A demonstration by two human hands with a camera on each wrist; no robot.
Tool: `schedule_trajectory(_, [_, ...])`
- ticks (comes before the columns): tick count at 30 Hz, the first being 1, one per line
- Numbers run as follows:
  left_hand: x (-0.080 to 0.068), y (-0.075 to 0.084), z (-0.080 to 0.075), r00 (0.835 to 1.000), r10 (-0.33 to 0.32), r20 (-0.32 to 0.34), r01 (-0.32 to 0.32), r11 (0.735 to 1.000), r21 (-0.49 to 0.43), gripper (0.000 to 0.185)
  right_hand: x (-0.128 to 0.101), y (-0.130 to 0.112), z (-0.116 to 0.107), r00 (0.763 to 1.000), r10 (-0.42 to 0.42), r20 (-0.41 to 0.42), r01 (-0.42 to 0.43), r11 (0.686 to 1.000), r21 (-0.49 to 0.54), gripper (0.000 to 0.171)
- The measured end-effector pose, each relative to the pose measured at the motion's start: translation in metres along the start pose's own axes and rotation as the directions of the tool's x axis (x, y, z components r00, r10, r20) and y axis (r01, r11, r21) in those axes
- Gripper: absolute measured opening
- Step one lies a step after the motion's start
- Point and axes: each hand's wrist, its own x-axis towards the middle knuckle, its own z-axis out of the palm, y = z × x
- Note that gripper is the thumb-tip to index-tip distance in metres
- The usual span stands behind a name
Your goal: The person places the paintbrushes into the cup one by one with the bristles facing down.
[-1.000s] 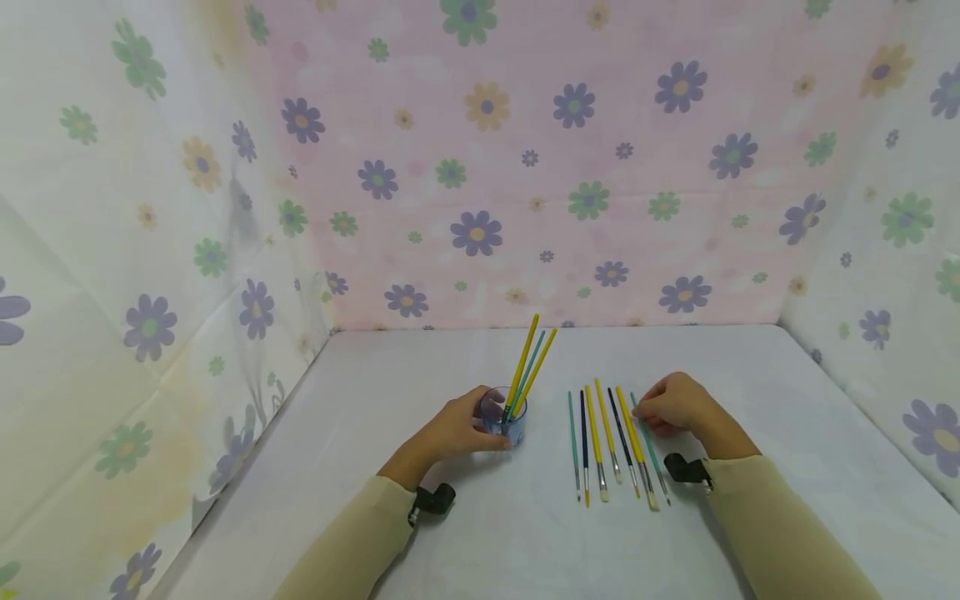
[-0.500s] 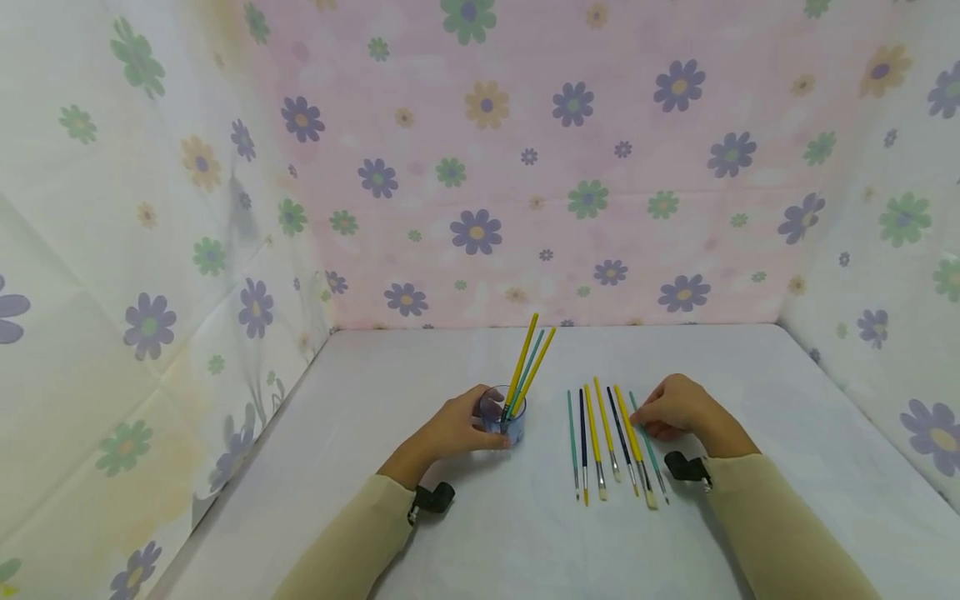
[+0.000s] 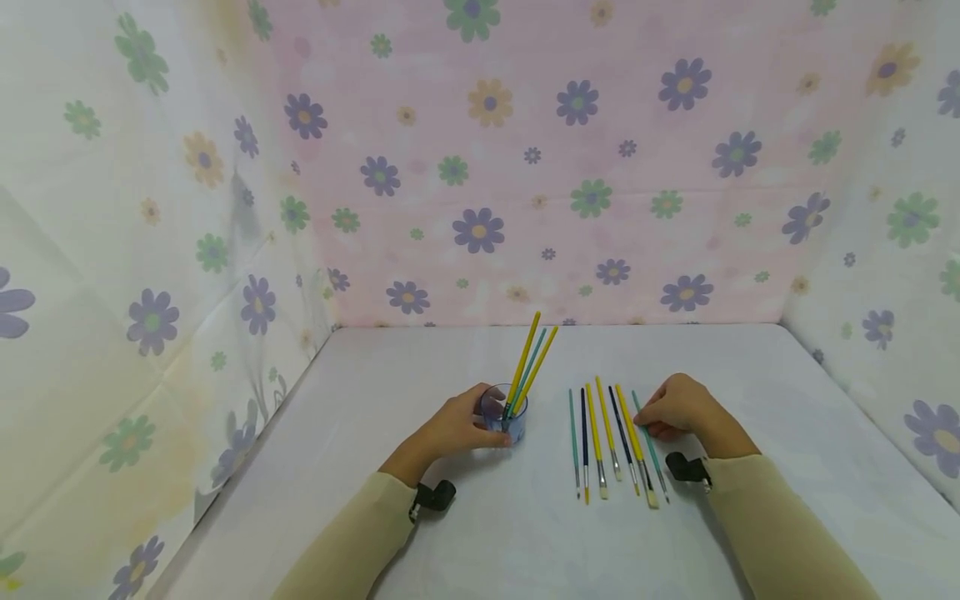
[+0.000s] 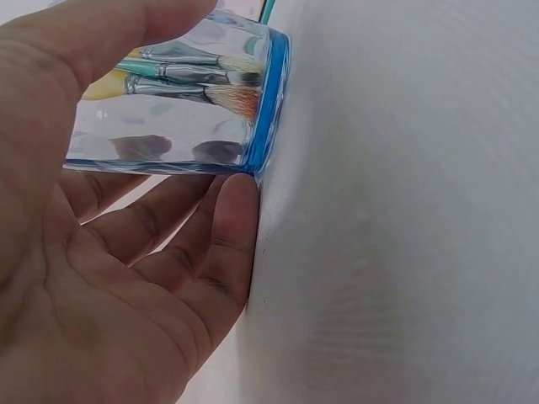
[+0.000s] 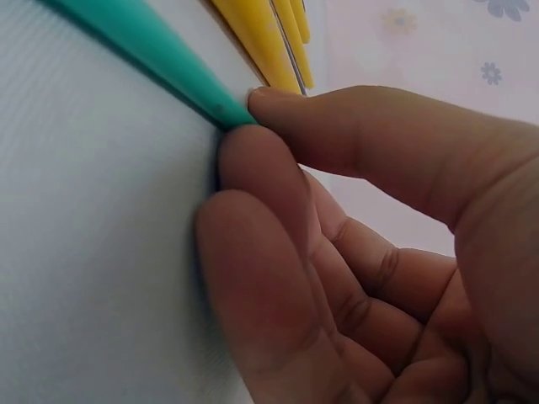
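My left hand [image 3: 450,427] holds a clear drinking glass [image 3: 517,431] on the table, thumb on one side and fingers round the other. In the left wrist view, paintbrush bristles [image 4: 232,99] rest inside the glass above its blue-tinted base [image 4: 268,101]. Two yellow handles and a teal one lean out of the rim to the right. At the right end of a row of paintbrushes, my right hand [image 3: 675,406] pinches the handle end of a teal paintbrush [image 3: 651,448] between thumb and index finger. That brush [image 5: 152,50] lies low along the tabletop, bristles toward me.
Left of the teal brush, several yellow [image 3: 593,423], dark blue [image 3: 583,433] and teal paintbrushes lie side by side, bristles toward me. Flower-patterned cloth [image 3: 480,275] hangs behind the white table [image 3: 390,358] and along both sides.
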Motion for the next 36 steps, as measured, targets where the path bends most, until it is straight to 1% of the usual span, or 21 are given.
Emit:
schedule_trajectory(7, [0.0005,-0.0019,0.0012,1.000,0.012,-0.005,-0.012,1.000,0.000,0.070,0.0021,0.0010,0.0001,1.000,0.013,-0.002,-0.013,1.000,0.007,0.033])
schedule_trajectory(12, [0.0003,-0.0024,0.0014,1.000,0.005,-0.012,-0.005,1.000,-0.002,0.070,0.0045,0.0021,0.0011,1.000,0.023,-0.007,-0.023,1.000,0.011,0.033])
schedule_trajectory(15, [0.0001,-0.0023,0.0011,1.000,0.003,-0.014,-0.003,1.000,0.000,0.070,0.0048,0.0022,0.0010,0.999,0.032,-0.013,-0.032,0.999,0.010,0.035])
schedule_trajectory(18, [0.0001,-0.0027,0.0011,1.000,0.015,-0.013,-0.015,1.000,0.001,0.070,0.0051,0.0034,0.0009,0.999,0.042,-0.016,-0.042,0.999,0.018,0.037])
schedule_trajectory(23, [-0.0006,-0.0035,0.0026,1.000,0.001,-0.017,-0.001,1.000,0.008,0.071,0.0055,0.0070,0.0015,1.000,0.031,-0.001,-0.030,0.999,0.044,0.039])
schedule_trajectory(29, [-0.0021,-0.0019,0.0036,1.000,-0.013,-0.026,0.013,1.000,-0.005,0.070,0.0054,0.0075,0.0014,1.000,0.016,0.005,-0.016,0.999,0.048,0.040])
schedule_trajectory(36, [-0.0009,-0.0008,0.0039,0.999,-0.024,-0.026,0.024,1.000,0.001,0.071,0.0081,0.0094,0.0001,1.000,0.028,0.005,-0.029,0.998,0.058,0.040])
